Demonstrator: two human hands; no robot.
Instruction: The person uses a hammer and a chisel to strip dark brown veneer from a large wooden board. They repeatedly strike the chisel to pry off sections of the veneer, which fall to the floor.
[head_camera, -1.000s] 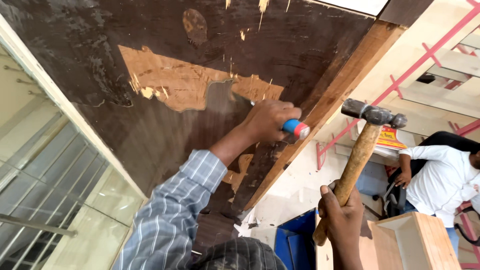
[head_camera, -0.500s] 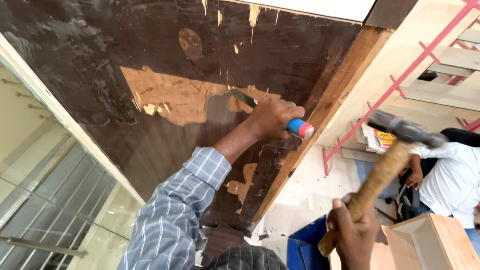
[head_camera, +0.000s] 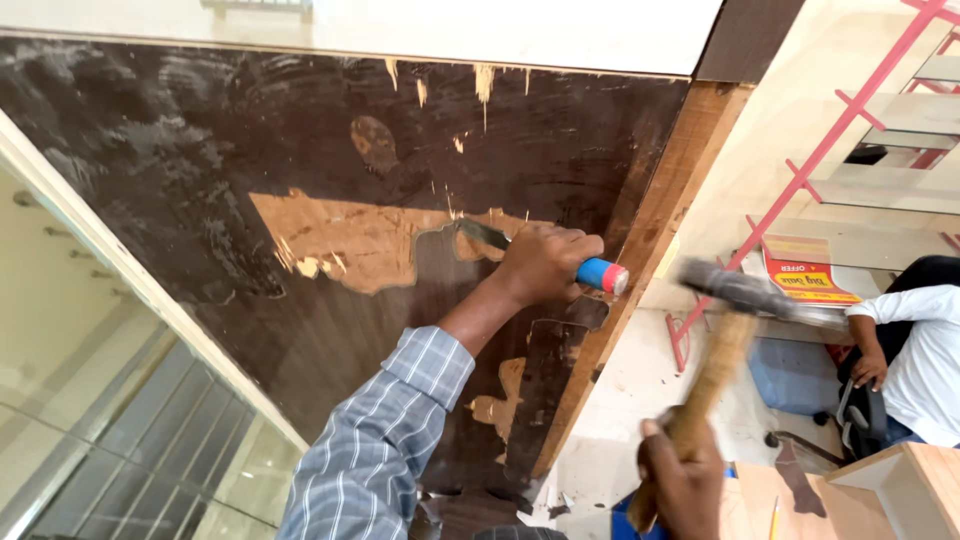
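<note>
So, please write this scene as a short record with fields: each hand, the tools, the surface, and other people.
left hand: left hand grips a chisel with a blue and red handle
chisel blade: blade lies against the dark panel, at the edge of a bare wood patch
right hand: right hand holds a hammer by its wooden handle, head raised and blurred, apart from the chisel
surface: dark veneer, partly peeled
other people: a person in a white shirt sits at right
</note>
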